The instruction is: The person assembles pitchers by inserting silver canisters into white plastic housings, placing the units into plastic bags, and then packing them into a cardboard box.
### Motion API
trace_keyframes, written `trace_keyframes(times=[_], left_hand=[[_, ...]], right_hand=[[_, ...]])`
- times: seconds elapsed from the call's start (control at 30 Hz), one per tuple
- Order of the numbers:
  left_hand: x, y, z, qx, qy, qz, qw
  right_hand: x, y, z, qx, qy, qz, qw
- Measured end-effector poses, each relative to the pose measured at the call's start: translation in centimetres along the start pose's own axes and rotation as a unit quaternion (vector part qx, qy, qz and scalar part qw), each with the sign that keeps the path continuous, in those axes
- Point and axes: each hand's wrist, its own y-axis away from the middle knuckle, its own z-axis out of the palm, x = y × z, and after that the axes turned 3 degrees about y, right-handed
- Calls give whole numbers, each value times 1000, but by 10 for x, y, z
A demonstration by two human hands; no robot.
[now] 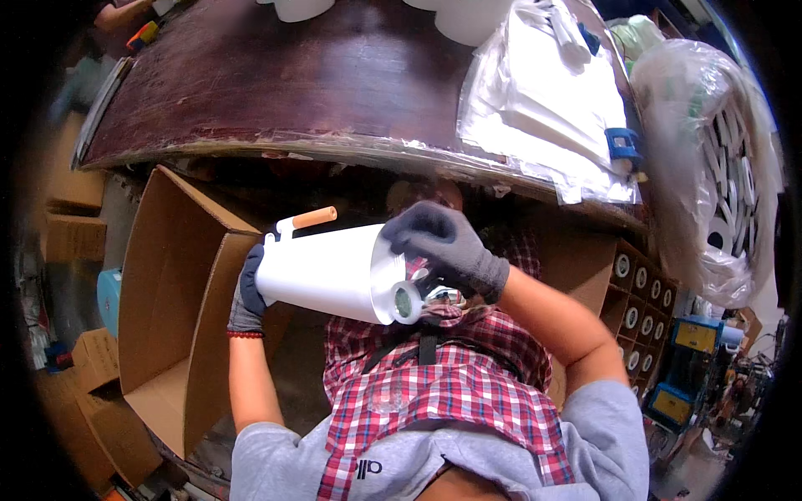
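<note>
Currently, the left hand (pixel 249 292), in a dark-and-grey glove, grasps the narrow end of a smooth white tapered cylindrical vessel (pixel 322 271), its fingers wrapped around the end. The left forearm rises almost upright from the lower edge (a red bracelet (pixel 245 335) circles the wrist). The right hand (pixel 443 242), in a grey glove with a darker coating, is at the wide end with fingers bent downward at the rim; whether they pinch it cannot be told. The right elbow is bent outward, the forearm slanting up and left. The vessel is held nearly horizontal before the red plaid apron (pixel 451 376), between the open brown cardboard box (pixel 171 317) and the right hand, nearer the body than the dark brown wooden tabletop (pixel 292 83). A tan cylindrical handle (pixel 315 218) projects from its upper side.
</note>
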Motion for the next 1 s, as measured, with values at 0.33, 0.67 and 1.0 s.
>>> trace_keyframes(times=[0.33,0.67,1.0], left_hand=[[33,3,80,-87,-244,86,962],[43,35,173,-96,-344,86,930],[23,0,118,-100,-257,15,961]], right_hand=[[49,38,-48,421,-63,-58,903],[41,46,-60,450,-104,-88,883],[38,204,-96,190,160,-32,968]])
